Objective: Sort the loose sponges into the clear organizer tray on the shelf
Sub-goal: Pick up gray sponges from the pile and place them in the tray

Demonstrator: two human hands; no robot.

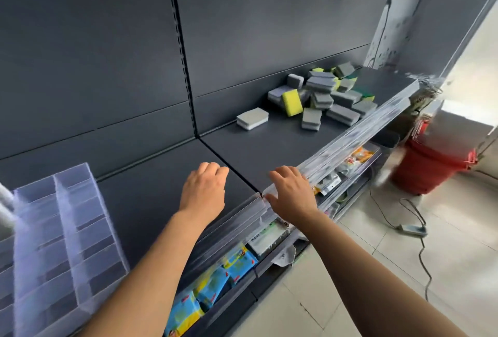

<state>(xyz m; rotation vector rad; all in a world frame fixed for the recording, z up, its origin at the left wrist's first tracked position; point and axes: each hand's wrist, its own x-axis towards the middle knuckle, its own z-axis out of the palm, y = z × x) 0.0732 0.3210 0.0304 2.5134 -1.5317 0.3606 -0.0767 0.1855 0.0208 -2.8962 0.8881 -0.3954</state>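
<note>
A heap of loose sponges, mostly grey with a few yellow and green ones, lies at the far right of the dark shelf. One white-and-grey sponge lies apart, left of the heap. The clear organizer tray, with several divided compartments that look empty, stands at the near left of the shelf. My left hand hovers over the shelf's middle, fingers curled and holding nothing. My right hand is over the shelf's clear front rail, fingers apart, holding nothing. Both hands are well short of the sponges.
A clear plastic rail runs along the shelf's front edge. Packaged goods fill the lower shelf. On the tiled floor at right stand a red bucket and a power strip with a trailing cable.
</note>
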